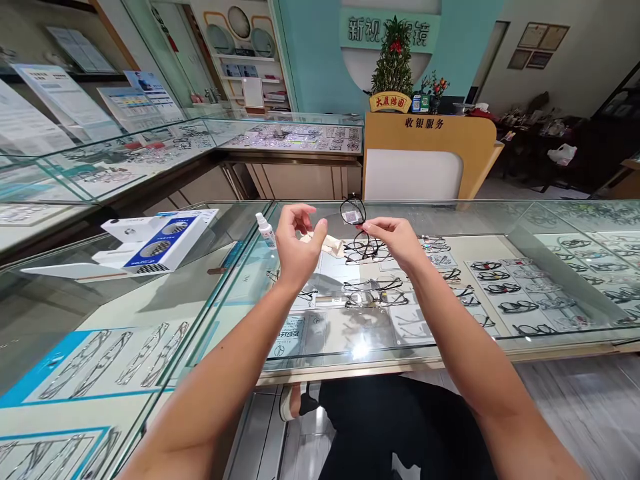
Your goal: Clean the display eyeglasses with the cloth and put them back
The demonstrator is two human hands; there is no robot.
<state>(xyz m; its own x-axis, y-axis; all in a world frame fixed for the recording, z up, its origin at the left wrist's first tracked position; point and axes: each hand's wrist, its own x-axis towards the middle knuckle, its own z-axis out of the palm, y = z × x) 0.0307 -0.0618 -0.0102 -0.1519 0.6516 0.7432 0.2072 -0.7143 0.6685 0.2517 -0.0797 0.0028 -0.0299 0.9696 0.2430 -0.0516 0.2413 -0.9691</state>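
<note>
Spray bottle [265, 230]: upright on glass table [210, 280], left of hands.
Left hand [296, 243]: fingers loosely open, empty, near cloth [327, 243].
Glasses [356, 230]: raised above table.
Right hand [393, 239]: fingers pinching glasses; judged lens-cleaning step, cloth pickup required.

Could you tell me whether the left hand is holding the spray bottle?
No, the left hand is raised with loose fingers, while the spray bottle stands apart on the glass counter.

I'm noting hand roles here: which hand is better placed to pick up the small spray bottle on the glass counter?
Left. The left hand is open and free, right beside the spray bottle; the right hand is pinching the black glasses.
</note>
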